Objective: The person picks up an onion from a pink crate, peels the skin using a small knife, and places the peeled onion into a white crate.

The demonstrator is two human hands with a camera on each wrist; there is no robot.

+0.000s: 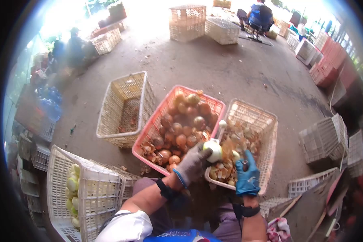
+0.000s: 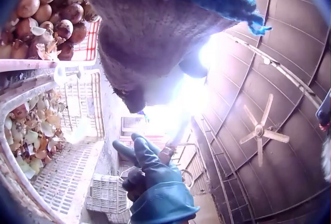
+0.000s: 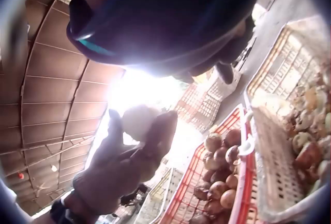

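Note:
My left hand [image 1: 191, 164], in a greyish glove with dark fingertips, grips a peeled white onion [image 1: 213, 151] above the gap between two crates. In the right wrist view the onion [image 3: 140, 122] sits between the thumb and fingers. My right hand [image 1: 248, 177], in a blue glove, is over the crate of peels [image 1: 275, 137], to the right of the onion. Two of its gloved fingers [image 2: 147, 151] stretch forward and the others curl in shadow; I cannot tell whether they hold something. Blurred orange-brown skin [image 1: 228, 148] shows between the hands.
A red crate [image 1: 139, 151] full of unpeeled onions [image 1: 180, 139] stands in front, left of the peel crate. Farther left is a white crate [image 1: 105, 121]. Peeled onions [image 1: 72, 184] fill a crate near my left side. Stacked crates [image 1: 322, 137] line the right. Someone sits [image 1: 260, 17] at the back.

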